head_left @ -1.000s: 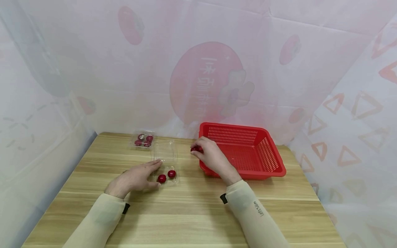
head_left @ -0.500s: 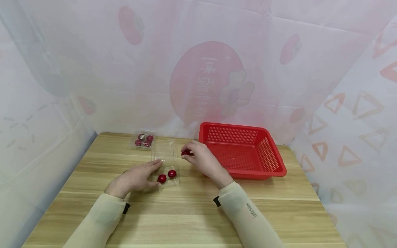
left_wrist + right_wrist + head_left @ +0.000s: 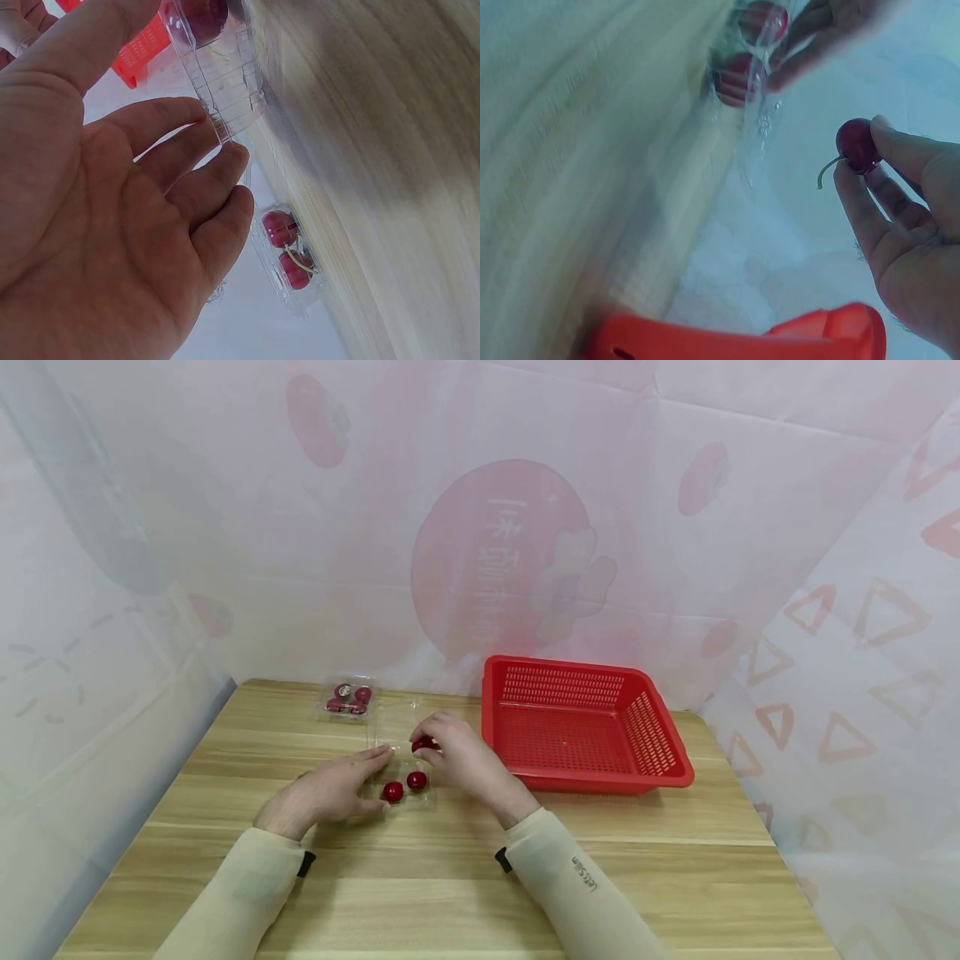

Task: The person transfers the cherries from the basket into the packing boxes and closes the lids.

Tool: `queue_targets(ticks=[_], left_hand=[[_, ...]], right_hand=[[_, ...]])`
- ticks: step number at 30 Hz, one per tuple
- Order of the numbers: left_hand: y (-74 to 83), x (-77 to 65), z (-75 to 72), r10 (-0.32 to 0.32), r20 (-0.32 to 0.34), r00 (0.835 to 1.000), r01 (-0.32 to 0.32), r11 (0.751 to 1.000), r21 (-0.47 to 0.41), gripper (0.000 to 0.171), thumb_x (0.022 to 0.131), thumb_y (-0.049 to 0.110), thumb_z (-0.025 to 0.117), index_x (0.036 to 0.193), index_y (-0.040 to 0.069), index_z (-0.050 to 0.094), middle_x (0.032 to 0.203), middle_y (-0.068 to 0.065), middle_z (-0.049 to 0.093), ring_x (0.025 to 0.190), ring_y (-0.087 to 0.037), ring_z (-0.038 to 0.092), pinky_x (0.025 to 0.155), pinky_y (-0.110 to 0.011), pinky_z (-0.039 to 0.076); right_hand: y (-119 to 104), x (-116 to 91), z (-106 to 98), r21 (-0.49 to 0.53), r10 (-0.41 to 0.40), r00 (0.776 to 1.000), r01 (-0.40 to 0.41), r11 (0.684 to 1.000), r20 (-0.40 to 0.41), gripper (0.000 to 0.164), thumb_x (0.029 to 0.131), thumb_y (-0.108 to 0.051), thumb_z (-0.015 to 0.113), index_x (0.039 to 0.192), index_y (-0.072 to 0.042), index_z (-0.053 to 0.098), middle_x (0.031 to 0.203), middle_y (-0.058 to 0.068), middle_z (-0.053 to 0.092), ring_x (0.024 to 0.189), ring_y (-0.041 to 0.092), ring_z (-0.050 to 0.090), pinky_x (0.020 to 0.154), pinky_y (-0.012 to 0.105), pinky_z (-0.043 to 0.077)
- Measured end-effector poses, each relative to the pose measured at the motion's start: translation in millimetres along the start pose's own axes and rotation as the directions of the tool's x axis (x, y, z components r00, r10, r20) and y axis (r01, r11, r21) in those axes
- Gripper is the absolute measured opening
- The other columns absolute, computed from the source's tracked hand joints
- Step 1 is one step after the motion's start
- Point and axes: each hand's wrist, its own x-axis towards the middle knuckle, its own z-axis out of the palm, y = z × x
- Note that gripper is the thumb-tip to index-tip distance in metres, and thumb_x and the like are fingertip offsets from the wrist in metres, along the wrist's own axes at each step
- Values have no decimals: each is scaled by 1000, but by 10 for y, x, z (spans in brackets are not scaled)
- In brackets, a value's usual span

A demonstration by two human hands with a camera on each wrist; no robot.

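My right hand (image 3: pixel 468 764) pinches a dark red cherry (image 3: pixel 857 145) between thumb and fingertips, its short green stem hanging free. It hovers just above and behind an open clear plastic clamshell box (image 3: pixel 234 94). Inside that box lie two cherries, a left one (image 3: pixel 393 792) and a right one (image 3: pixel 417 781). My left hand (image 3: pixel 330 789) is at the box's left side, thumb and fingers spread, fingertips touching its edge. In the left wrist view the fingers are loosely bent along the clear plastic wall. The box's raised lid (image 3: pixel 392 720) lies folded back toward the wall.
A second clear box (image 3: pixel 327 714) with several cherries in it stands at the table's back left. To the right is a red perforated plastic basket (image 3: pixel 592 781). Printed white sheeting (image 3: pixel 360 560) walls in the wooden table (image 3: pixel 405 893) at the back and sides.
The right hand has carried the cherry leftward from the basket's left edge to just above the open box. My left hand and both boxes have stayed in place.
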Motion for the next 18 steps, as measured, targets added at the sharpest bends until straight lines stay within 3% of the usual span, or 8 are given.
queue_targets(ticks=[8, 18], left_hand=[[3, -4, -5, 3, -3, 1000, -3, 1000, 1, 93, 104, 33, 91, 178, -1, 46, 187, -27, 42, 170, -56, 47, 138, -74, 44], [9, -5, -12, 2, -2, 1000, -2, 1000, -1, 96, 105, 34, 90, 181, 3, 42, 188, -28, 40, 169, -58, 47, 137, -76, 45]], right_hand=[[-20, 62, 207, -39, -44, 999, 45, 998, 19, 18, 113, -15, 81, 129, -8, 84, 130, 6, 83, 126, 20, 78, 115, 31, 67], [-13, 100, 387, -43, -25, 999, 26, 999, 33, 20, 111, -17, 84, 131, -15, 83, 136, -1, 81, 131, 14, 77, 119, 25, 64]])
